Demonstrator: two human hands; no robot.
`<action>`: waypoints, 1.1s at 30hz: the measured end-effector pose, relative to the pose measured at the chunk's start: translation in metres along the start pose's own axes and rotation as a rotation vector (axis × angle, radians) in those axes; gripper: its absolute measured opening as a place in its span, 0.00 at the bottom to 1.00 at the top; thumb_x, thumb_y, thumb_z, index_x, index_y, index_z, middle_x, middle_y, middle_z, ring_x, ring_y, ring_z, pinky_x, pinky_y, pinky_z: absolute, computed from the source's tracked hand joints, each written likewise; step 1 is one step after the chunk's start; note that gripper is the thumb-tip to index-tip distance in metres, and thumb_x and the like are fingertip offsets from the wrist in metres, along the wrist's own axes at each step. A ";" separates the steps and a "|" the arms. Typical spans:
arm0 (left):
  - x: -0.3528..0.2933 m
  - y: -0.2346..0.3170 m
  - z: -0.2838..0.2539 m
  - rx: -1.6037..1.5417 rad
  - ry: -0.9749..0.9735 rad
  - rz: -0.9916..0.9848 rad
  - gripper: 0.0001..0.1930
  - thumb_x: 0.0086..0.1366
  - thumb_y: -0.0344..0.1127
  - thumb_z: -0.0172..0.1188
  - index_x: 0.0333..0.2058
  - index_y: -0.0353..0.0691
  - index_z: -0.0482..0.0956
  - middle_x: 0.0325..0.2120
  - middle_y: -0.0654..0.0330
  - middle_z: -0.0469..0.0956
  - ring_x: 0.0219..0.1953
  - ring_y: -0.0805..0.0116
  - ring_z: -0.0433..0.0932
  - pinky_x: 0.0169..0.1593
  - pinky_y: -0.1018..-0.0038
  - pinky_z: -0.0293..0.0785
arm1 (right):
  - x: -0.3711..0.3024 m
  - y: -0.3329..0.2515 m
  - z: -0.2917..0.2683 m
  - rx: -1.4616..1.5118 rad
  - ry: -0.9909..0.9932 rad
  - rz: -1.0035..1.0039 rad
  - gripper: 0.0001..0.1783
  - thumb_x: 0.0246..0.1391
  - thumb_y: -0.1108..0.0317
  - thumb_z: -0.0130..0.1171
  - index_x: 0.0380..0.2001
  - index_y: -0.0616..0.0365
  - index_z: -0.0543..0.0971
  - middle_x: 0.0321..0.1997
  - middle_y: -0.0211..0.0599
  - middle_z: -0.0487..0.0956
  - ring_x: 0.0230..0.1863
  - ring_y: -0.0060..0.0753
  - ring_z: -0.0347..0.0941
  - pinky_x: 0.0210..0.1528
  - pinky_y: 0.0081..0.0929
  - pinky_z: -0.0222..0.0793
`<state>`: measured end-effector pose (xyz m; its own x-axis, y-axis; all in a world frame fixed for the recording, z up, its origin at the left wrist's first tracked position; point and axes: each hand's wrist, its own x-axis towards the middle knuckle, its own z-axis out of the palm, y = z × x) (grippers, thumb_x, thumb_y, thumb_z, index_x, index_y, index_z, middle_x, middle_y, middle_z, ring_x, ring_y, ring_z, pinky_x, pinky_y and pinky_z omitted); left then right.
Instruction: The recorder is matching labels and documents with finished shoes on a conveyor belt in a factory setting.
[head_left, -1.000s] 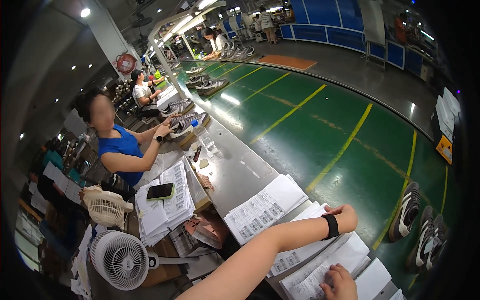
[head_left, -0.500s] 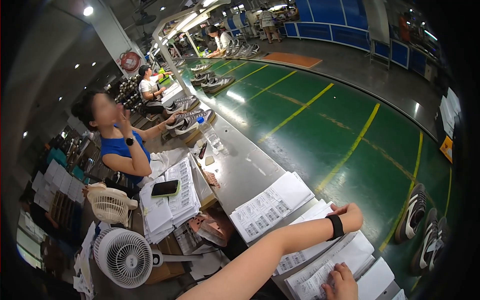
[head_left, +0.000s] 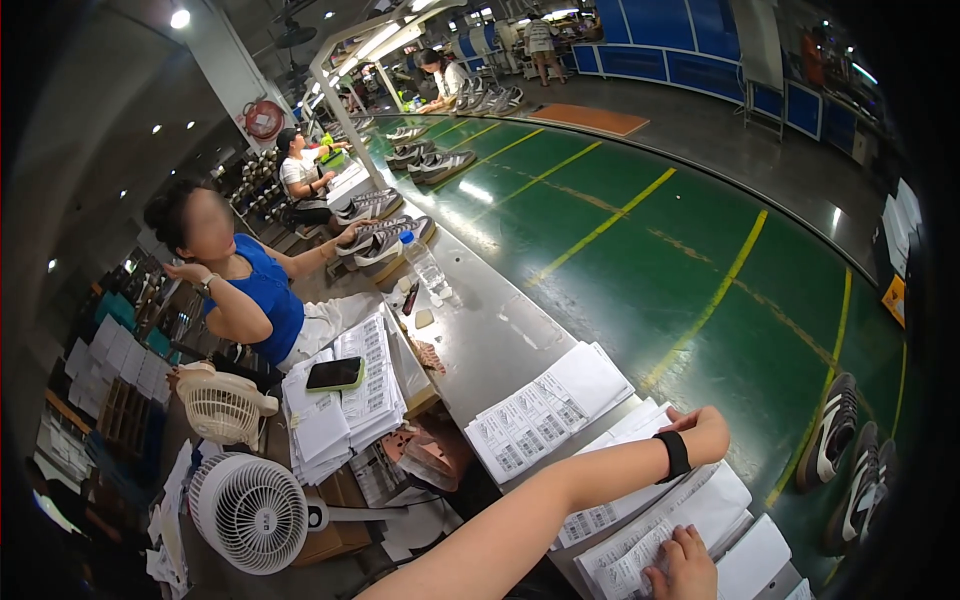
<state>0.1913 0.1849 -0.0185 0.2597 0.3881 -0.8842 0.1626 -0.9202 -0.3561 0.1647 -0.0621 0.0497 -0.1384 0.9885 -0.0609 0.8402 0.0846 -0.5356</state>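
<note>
My left hand (head_left: 704,436), with a black band on its wrist, reaches across to the far end of the stacks of printed sheets. Its fingers are bent at the end of a stack of label sheets (head_left: 590,524) and look closed on the paper, though the wrist and forearm hide much of it. Nearer to me, my right hand (head_left: 686,566) rests with its fingers apart on another stack of printed sheets (head_left: 625,558). A further sheet stack (head_left: 540,412) lies farther off on the metal table edge (head_left: 470,345).
A green conveyor belt (head_left: 590,270) with yellow lines runs alongside, carrying sneakers (head_left: 830,430) at the right. A co-worker in blue (head_left: 265,290) sits at the left, touching shoes (head_left: 385,245). Nearby are a white fan (head_left: 248,515), a phone (head_left: 335,374) on papers and a water bottle (head_left: 425,265).
The co-worker in blue has lowered the raised hand from the face and turned slightly. My two hands stay in place on the sheets. The view has shifted a little.
</note>
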 end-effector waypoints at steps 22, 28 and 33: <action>-0.009 0.002 0.004 0.033 0.000 -0.015 0.16 0.62 0.34 0.60 0.48 0.35 0.80 0.46 0.43 0.80 0.29 0.62 0.86 0.23 0.79 0.81 | 0.034 -0.003 0.084 -0.504 -0.253 0.215 0.19 0.52 0.67 0.53 0.41 0.76 0.72 0.52 0.88 0.67 0.63 0.85 0.58 0.52 0.62 0.66; 0.040 0.014 -0.005 -0.108 0.017 -0.128 0.19 0.67 0.32 0.49 0.51 0.24 0.76 0.41 0.43 0.82 0.34 0.57 0.86 0.28 0.74 0.82 | 0.033 -0.030 0.067 -0.540 -0.200 0.240 0.17 0.50 0.69 0.51 0.38 0.76 0.72 0.50 0.92 0.66 0.60 0.84 0.61 0.55 0.65 0.65; 0.064 0.003 0.021 -0.265 0.199 -0.207 0.11 0.50 0.33 0.69 0.34 0.37 0.87 0.32 0.50 0.85 0.34 0.60 0.85 0.35 0.64 0.81 | 0.053 -0.046 0.074 -0.706 -0.127 0.270 0.19 0.49 0.67 0.53 0.39 0.75 0.74 0.50 0.88 0.69 0.57 0.87 0.64 0.55 0.66 0.65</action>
<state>0.1887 0.2061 -0.0821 0.3713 0.5905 -0.7165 0.4640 -0.7864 -0.4076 0.0794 -0.0225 0.0088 0.0962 0.9677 -0.2328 0.9831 -0.0558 0.1743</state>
